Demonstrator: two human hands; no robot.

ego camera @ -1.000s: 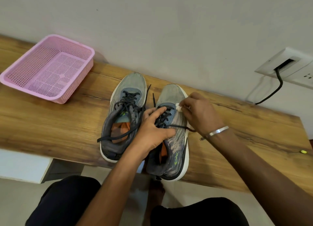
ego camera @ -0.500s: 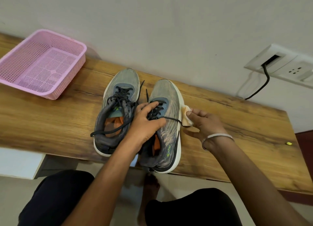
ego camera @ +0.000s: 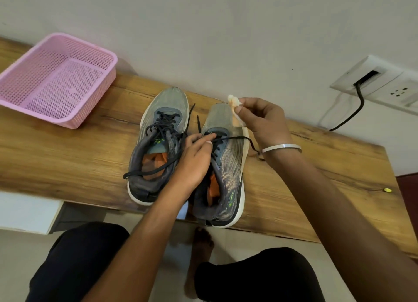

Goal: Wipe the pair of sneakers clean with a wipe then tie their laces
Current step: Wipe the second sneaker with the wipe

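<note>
Right hand [ego camera: 262, 120] fingers pinching crumpled wipe [ego camera: 236, 108], left hand [ego camera: 194, 159] curled—seemingly gripping—mesh sneaker [ego camera: 228, 166]

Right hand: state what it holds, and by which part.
The right hand pinches a crumpled wipe by its middle, both ends sticking out.

Left hand [ego camera: 194, 163] covers the inner side and part of the laces of the right sneaker [ego camera: 226, 166] — what its fingertips grip there cannot be told. Wipe [ego camera: 236, 111] mostly hidden inside the right hand [ego camera: 260, 118]; only a crumpled tip and a lower edge show. Right sneaker's lace end passes behind the right wrist, tip unseen. Pink basket [ego camera: 108, 75] cut off at the left frame edge. Wall socket [ego camera: 384, 84] cut off at the right edge. Small yellow object [ego camera: 387, 190] on the wooden bench [ego camera: 67, 154] — too small to identify.
</note>
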